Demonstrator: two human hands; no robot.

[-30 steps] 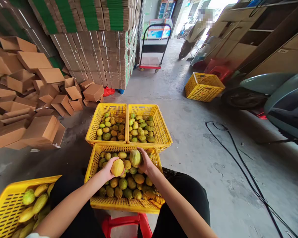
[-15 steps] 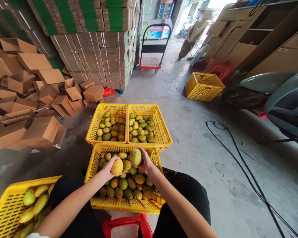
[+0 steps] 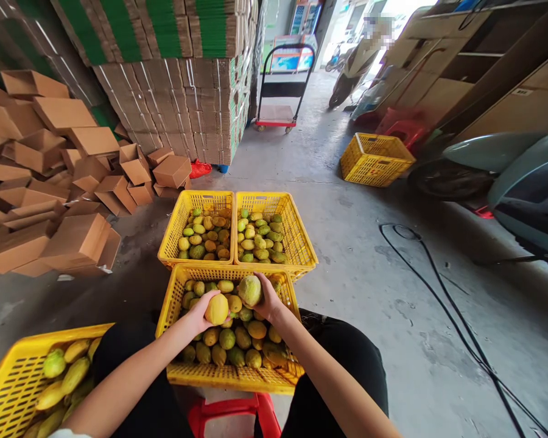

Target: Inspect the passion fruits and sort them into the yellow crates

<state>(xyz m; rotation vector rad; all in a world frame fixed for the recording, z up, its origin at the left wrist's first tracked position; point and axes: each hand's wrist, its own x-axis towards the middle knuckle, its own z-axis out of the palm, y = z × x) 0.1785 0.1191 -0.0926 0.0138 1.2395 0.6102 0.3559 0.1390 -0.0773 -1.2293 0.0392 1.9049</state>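
- The left hand (image 3: 197, 314) has its grip closed around a yellow fruit (image 3: 217, 309), held just above the near yellow crate (image 3: 173, 304)
- The right hand (image 3: 267, 301) pinches a greenish fruit (image 3: 249, 291) in its grip, over the same crate's far side
- Two more fruit-filled crates (image 3: 201, 201) stand side by side just beyond, on the concrete floor (image 3: 369, 292)
- Another crate of fruit (image 3: 9, 371) sits at the person's left

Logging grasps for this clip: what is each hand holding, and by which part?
The left hand cups a yellow fruit from its left side; the right hand cups a greenish fruit from its right side.
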